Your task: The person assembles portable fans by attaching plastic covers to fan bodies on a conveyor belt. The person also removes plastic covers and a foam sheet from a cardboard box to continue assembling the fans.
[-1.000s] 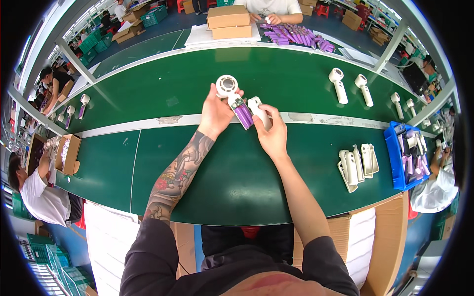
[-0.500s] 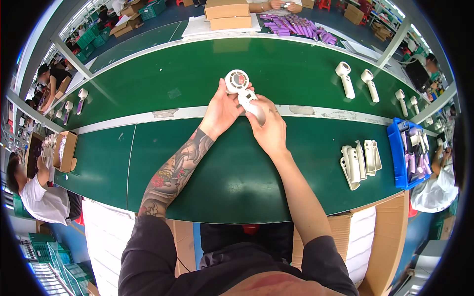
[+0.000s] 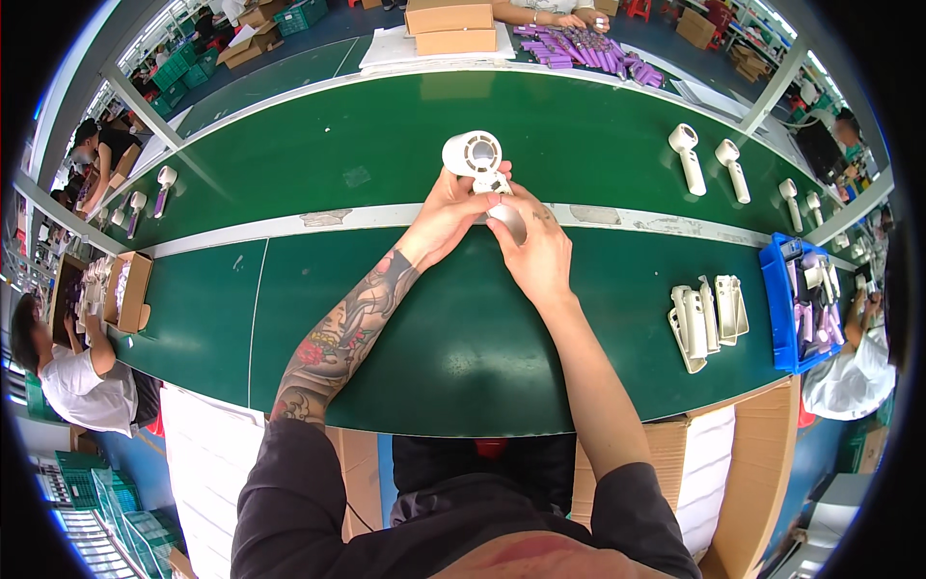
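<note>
Both my hands hold a small white hand-held fan (image 3: 476, 157) over the green belt (image 3: 405, 318). My left hand (image 3: 446, 214) grips its handle from the left, below the round grilled head. My right hand (image 3: 533, 246) presses a white handle cover (image 3: 508, 220) against the handle from the right. The purple part seen earlier is hidden under the cover and my fingers.
Two finished white fans (image 3: 687, 156) lie on the far belt at right. Several white handle shells (image 3: 707, 314) rest near a blue bin (image 3: 805, 309) of parts. Purple parts (image 3: 588, 50) and cardboard boxes (image 3: 449, 27) sit at the back. Other workers sit at left and right.
My hands carried the fan away from me, up the belt. The purple part that was visible in the handle is now covered by the white cover under my right hand.
</note>
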A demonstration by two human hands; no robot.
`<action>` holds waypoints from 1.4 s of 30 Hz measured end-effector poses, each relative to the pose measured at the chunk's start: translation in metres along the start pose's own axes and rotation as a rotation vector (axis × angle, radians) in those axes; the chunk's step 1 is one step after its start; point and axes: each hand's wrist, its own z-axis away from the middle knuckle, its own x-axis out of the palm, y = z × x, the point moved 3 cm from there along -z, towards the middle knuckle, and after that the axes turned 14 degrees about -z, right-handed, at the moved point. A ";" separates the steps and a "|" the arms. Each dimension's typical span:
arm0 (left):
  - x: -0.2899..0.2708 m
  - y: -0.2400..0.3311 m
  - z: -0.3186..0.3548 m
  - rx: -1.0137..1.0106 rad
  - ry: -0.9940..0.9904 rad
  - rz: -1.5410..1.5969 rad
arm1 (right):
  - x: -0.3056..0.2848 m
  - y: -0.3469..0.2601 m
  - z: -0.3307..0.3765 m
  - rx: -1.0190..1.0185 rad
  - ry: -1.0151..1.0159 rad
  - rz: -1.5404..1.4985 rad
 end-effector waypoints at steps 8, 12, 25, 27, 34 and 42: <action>-0.003 0.002 -0.001 -0.037 -0.023 -0.075 | 0.003 0.012 0.001 0.401 -0.102 -0.483; 0.002 0.000 0.000 -0.041 -0.041 -0.150 | 0.003 0.023 0.001 0.493 -0.157 -0.518; 0.017 -0.017 0.002 -0.042 -0.036 -0.490 | 0.006 0.013 0.005 0.411 -0.140 -0.163; 0.021 -0.015 0.002 -0.029 -0.024 -0.500 | 0.006 0.016 0.006 0.402 -0.127 -0.170; 0.011 -0.007 0.000 -0.212 0.218 -0.287 | 0.002 0.019 -0.003 0.784 -0.023 -1.342; 0.038 0.110 -0.002 0.392 0.473 -0.307 | -0.025 0.041 -0.006 0.854 0.079 -1.648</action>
